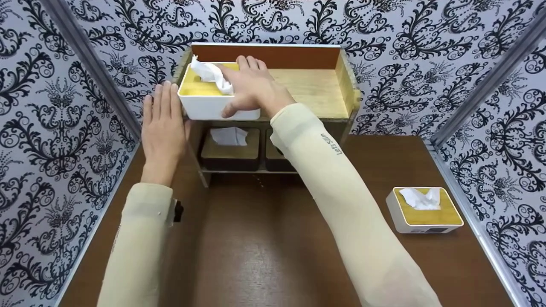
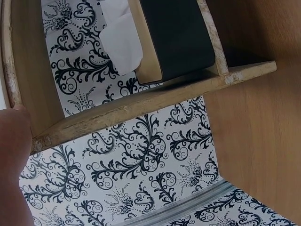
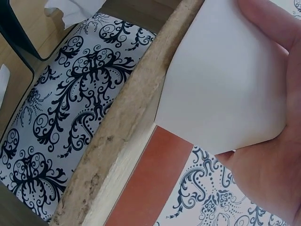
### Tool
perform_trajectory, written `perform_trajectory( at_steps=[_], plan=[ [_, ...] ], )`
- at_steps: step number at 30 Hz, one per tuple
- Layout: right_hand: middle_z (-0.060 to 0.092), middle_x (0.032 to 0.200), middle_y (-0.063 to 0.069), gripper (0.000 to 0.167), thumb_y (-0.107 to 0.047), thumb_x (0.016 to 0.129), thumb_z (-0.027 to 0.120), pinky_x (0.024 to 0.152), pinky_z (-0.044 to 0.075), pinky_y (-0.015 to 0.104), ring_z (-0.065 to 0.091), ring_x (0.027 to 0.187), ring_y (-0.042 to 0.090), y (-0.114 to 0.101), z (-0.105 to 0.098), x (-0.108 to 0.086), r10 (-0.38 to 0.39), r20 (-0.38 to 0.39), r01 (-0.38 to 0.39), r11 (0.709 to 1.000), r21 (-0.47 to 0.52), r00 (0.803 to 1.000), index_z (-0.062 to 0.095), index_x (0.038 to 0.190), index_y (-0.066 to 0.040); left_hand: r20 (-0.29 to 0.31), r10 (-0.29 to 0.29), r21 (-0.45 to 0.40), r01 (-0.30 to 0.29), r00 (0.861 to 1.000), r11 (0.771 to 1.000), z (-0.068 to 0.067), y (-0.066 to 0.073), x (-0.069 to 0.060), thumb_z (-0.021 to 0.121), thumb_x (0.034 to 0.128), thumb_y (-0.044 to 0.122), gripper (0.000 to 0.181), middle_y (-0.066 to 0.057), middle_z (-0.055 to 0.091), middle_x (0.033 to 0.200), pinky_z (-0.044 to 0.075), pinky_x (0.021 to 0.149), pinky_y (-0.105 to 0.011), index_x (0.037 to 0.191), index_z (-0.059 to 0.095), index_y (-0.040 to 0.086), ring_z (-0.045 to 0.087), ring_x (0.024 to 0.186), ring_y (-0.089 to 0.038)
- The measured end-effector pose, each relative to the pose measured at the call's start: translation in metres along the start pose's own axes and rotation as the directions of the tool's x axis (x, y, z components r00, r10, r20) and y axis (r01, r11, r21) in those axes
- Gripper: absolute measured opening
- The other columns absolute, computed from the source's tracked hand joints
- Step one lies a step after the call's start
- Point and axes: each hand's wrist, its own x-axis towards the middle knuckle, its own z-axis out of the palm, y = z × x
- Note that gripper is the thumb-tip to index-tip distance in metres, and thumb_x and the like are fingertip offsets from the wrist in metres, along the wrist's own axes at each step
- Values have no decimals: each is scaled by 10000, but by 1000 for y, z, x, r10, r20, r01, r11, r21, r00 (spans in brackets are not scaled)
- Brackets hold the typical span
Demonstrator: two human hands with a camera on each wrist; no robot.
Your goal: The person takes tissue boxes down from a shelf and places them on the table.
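Observation:
A white tissue box (image 1: 204,107) with a yellow wooden lid and a tissue sticking out sits at the left end of the top tier of a small wooden shelf (image 1: 311,91). My right hand (image 1: 251,87) grips this box across its right end, thumb on the front and fingers over the back. The right wrist view shows the white wall of the box (image 3: 216,84) against that palm. Straight-fingered, my left hand (image 1: 164,132) lies along the shelf's left side, close to the box. Its thumb (image 2: 19,117) touches the shelf's front edge in the left wrist view.
In the lower tier stand two dark tissue boxes, a left one (image 1: 230,164) with a tissue out and a right one (image 1: 277,162) partly hidden by my sleeve. Another white tissue box (image 1: 401,213) rests at the right on the brown table (image 1: 256,238). Patterned walls enclose the table.

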Motion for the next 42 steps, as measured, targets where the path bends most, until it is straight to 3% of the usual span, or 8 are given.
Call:
perform_trajectory(
  at_steps=[7,19,31,42],
  plan=[
    [353,1376,106,1110,-667,672,735,1167,209,445,289,1282,279,0,0,-4,-7,-31,7,1000,7,999,94,1548,-435,-17,1,-13,-2,1000,1000,-1,0,-1,543,966,282,781,-141,128,1646,43,1271,-426,1567,101,51,109,1532,-291],
    [408,1342,56,1129,-644,617,778,1120,241,418,318,1226,239,6,3,-15,-21,-72,23,999,28,997,135,1530,-480,75,-21,12,20,997,1000,-3,1,0,509,985,304,821,-104,3,1662,-33,1267,-408,1573,-20,84,40,1539,-291],
    [408,1359,44,1145,-601,605,807,1133,224,402,323,1235,229,11,-5,-33,-25,-142,29,999,22,989,137,1527,-485,5,-2,-16,2,1000,1000,-1,1,-1,477,1001,382,779,-126,74,1655,1,1269,-423,1571,52,64,60,1536,-299],
    [319,1486,64,1177,-637,596,806,1193,158,433,257,1338,244,25,-5,-57,-9,-124,11,1000,17,992,135,1542,-442,12,1,-17,-1,1000,1000,-1,0,0,473,1001,398,789,-122,66,1657,3,1270,-425,1572,38,71,62,1535,-300]
  ],
)
